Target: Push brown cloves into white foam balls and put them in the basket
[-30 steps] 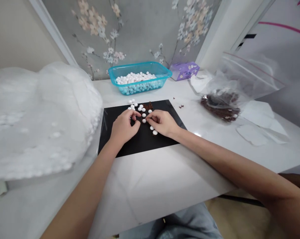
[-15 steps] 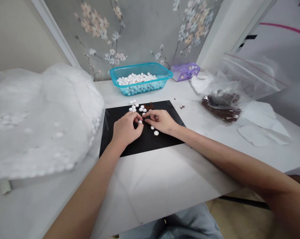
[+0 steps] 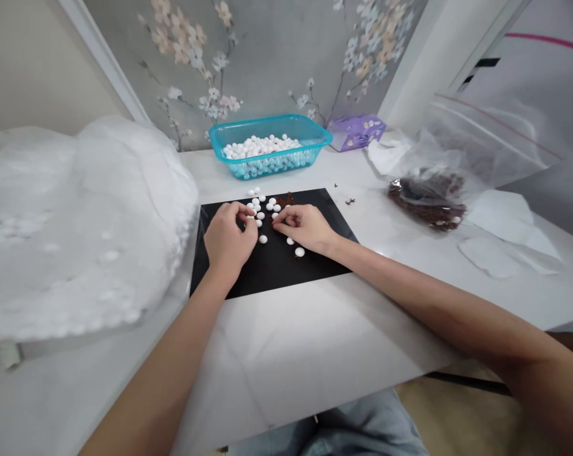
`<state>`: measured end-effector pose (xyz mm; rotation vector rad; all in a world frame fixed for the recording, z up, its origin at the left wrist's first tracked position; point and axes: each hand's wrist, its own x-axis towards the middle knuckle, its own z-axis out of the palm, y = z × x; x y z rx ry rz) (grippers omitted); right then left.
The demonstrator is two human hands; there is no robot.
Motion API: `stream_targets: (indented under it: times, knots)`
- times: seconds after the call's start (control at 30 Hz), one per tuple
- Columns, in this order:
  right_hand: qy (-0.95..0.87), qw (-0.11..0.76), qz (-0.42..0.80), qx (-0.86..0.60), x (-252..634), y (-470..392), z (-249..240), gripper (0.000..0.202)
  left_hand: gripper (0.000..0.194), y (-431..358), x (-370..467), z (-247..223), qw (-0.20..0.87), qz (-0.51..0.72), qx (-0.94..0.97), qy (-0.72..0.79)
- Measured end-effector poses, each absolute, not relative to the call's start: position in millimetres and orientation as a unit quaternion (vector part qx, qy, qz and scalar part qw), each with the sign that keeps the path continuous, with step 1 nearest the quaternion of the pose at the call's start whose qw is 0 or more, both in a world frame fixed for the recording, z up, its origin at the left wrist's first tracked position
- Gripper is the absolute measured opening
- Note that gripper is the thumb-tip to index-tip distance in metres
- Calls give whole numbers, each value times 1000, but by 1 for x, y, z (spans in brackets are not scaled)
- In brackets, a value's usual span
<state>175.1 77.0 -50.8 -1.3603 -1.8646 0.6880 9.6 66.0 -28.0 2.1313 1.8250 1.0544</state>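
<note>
Small white balls lay on a black mat on a tabletop, between and beyond a curled left hand and a pinching right hand; whether either gripped anything could not be seen. Brown bits sat past the right hand; a teal basket behind held more balls.

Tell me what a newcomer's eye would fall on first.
The turquoise basket of white balls before the floral wall at the back probably wins. Next come the left hand and right hand over a black sheet dotted with loose balls. A bulky translucent bag fills the left side.
</note>
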Motion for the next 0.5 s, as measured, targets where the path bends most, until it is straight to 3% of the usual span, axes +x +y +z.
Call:
stream_targets:
  times: [0.33, 0.5]
  knots:
    - [-718, 347, 264, -543, 172, 79, -49, 17, 7, 67, 9, -29, 66, 294, 703, 644]
    - [-679, 409, 313, -524, 173, 78, -49, 14, 5, 68, 8, -31, 74, 294, 694, 653]
